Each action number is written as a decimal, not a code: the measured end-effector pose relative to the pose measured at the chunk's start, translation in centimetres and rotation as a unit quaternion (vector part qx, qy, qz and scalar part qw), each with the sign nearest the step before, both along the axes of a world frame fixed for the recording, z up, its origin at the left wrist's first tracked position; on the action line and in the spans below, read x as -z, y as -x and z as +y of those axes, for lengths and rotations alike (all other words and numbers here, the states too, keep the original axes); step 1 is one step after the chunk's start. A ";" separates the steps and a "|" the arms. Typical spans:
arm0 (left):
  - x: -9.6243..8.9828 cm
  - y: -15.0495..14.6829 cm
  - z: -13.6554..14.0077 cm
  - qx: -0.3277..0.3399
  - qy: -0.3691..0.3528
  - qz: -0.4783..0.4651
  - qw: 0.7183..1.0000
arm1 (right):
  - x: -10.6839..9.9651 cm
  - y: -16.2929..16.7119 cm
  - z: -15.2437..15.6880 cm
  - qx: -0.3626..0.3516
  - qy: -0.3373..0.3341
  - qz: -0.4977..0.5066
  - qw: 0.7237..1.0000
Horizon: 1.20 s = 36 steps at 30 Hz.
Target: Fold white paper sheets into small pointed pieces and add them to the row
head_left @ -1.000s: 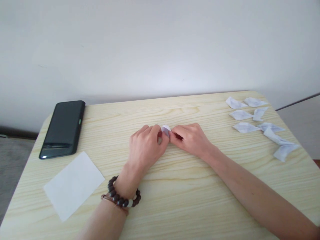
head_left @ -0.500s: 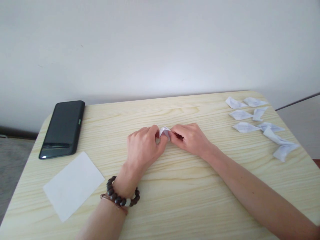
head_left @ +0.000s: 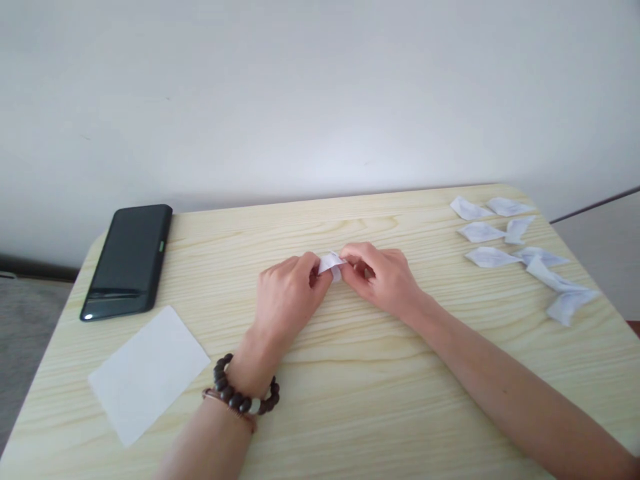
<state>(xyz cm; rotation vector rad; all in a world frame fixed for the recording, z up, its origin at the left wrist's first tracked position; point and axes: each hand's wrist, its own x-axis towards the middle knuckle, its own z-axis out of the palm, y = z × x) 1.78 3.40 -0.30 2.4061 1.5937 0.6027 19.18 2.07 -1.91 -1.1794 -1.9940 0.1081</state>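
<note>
A small folded piece of white paper (head_left: 330,262) is pinched between my two hands above the middle of the table. My left hand (head_left: 289,291), with dark beads at the wrist, is closed on the paper's left side, its thumb beneath. From the right, my right hand (head_left: 383,275) grips the other side between thumb and forefinger. Fingers hide part of the paper, so its full shape cannot be made out.
A black phone-like device (head_left: 127,260) lies at the table's back left, with a flat white sheet of paper (head_left: 150,377) in front of it. Several folded white paper pieces (head_left: 493,256) lie at the right on the wood-grained table (head_left: 350,413). A pale wall stands behind.
The folded paper has tilted, showing a flatter top face. My right thumb and forefinger have shifted slightly along its right side, and my left thumb has drawn in a little.
</note>
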 end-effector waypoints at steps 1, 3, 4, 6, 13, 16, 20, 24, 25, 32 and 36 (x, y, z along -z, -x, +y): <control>0.0 0.0 -0.1 -0.008 0.004 -0.009 1.000 | 0.1 0.0 0.0 -0.007 -0.029 -0.003 1.000; 0.0 -0.1 -0.2 -0.024 0.030 -0.045 0.998 | 0.2 -0.1 0.0 -0.017 -0.070 -0.014 0.997; -0.1 -0.1 -0.2 -0.025 0.055 -0.075 0.995 | 0.2 -0.1 0.1 -0.021 -0.080 -0.019 0.996; -0.3 0.1 -0.1 -0.007 0.125 -0.162 0.979 | 0.2 -0.3 0.1 -0.026 -0.093 -0.023 0.995; -1.9 1.5 1.1 0.080 0.315 -0.382 0.865 | -0.1 -0.6 0.2 -0.053 -0.119 -0.011 0.991; -1.7 1.5 1.3 0.071 0.333 -0.377 0.861 | -0.1 -0.7 0.2 -0.056 -0.117 -0.013 0.991; -1.0 1.5 1.4 0.076 0.347 -0.387 0.851 | -0.1 -0.6 0.2 -0.055 -0.121 -0.015 0.991; -0.7 1.5 1.4 0.076 0.352 -0.405 0.840 | -0.3 -0.5 0.1 -0.072 -0.109 0.013 0.991; -0.8 1.5 1.4 0.076 0.344 -0.407 0.842 | -0.4 -0.5 0.1 -0.080 -0.092 0.025 0.992; -0.8 1.2 1.2 0.060 0.294 -0.380 0.875 | -0.7 -0.6 0.3 -0.042 0.056 0.096 0.993; -0.6 1.1 1.1 0.076 0.280 -0.386 0.876 | -0.7 -0.7 0.6 -0.069 0.069 0.088 0.991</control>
